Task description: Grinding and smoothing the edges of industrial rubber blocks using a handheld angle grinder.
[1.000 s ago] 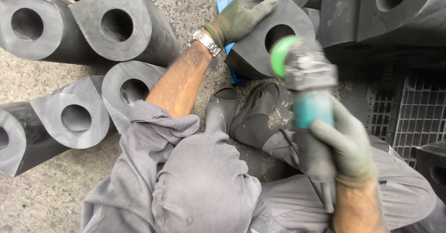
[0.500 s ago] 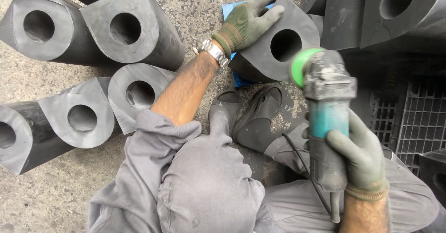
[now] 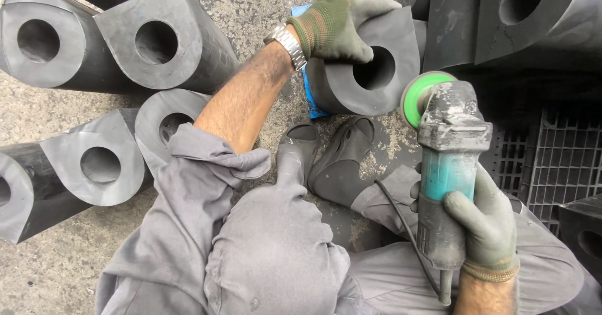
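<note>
Large black rubber blocks [image 3: 157,45], each D-shaped with a round bore, lay crowded over the concrete floor [image 3: 56,271] toward its upper-left corner and along its left edge, and more stood along the top edge at the right. A black plastic crate [image 3: 552,164] with a grid wall sat at the right edge. The person sat on the floor in grey work clothes, grey shoes [image 3: 338,164] near the middle. The block being worked [image 3: 357,76] rested just beyond the shoes, over what seemed a blue sheet [image 3: 310,95], mostly hidden. The left hand [image 3: 335,26], in a green glove, lay across the block's top, fingers bent over its upper edge, a metal wristwatch [image 3: 287,44] behind it. The right hand [image 3: 483,227], gloved too, was wrapped tight around the body of a teal angle grinder [image 3: 448,164], whose green disc [image 3: 421,95] stood just beside the block's right edge; whether it touched was unclear.
</note>
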